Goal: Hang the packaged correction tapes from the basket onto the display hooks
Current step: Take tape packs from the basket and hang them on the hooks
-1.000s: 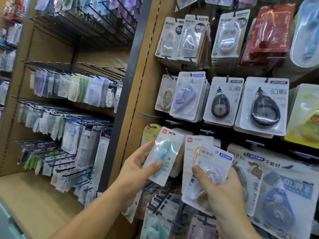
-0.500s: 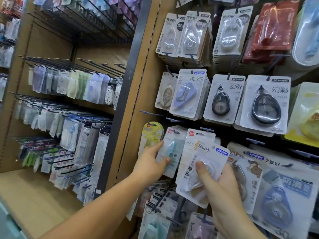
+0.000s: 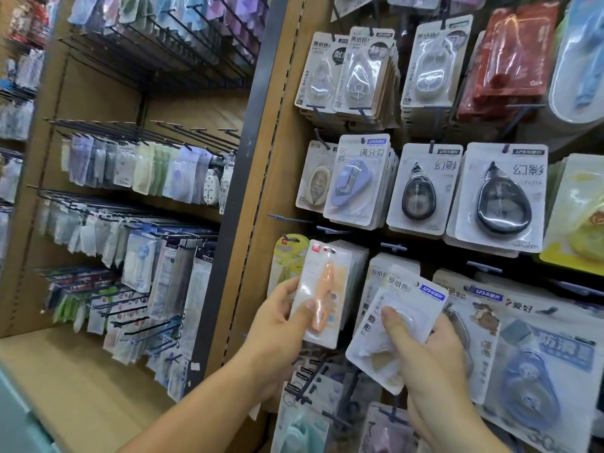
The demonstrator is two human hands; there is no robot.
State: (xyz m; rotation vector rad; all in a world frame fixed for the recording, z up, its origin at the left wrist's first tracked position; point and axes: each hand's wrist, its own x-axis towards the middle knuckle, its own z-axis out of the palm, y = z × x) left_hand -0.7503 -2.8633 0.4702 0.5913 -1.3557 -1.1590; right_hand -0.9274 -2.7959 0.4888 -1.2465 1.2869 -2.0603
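left hand (image 3: 277,328): clamped on the orange-tape pack (image 3: 322,282); thumb flat across the front of the blister, fingers behind the card.
orange-tape pack: upright, at the front of a stack of like packs on the pegboard (image 3: 287,125). Its red-logo top edge sits well above the thumb (can't tell whether a hook passes through the hole).
right hand (image 3: 428,354): gripping the white pack (image 3: 410,305); thumb pressed on the clear blister, fingers wrapped round the back and lower edge.
white pack: tilted, top leaning away from the left grip, blue brand tag at its upper corner. Held off the board, in front of a hung stack (image 3: 376,276) with the same print.
between grips: the two packs are near each other, not touching.
outboard of left grip: yellow pack (image 3: 287,256) hanging, partly covered by the orange one.
above both grips: lilac tape pack (image 3: 354,183), then black teardrop packs (image 3: 501,197) in the same row.
outboard of right grip: blue round-tape pack (image 3: 536,374), large, hung on the board.
below grips: bare hooks (image 3: 304,384) and a mint pack (image 3: 302,429).
far side beyond left arm: side rack (image 3: 140,178), rows of hooks full of small packs (too blurred to read).
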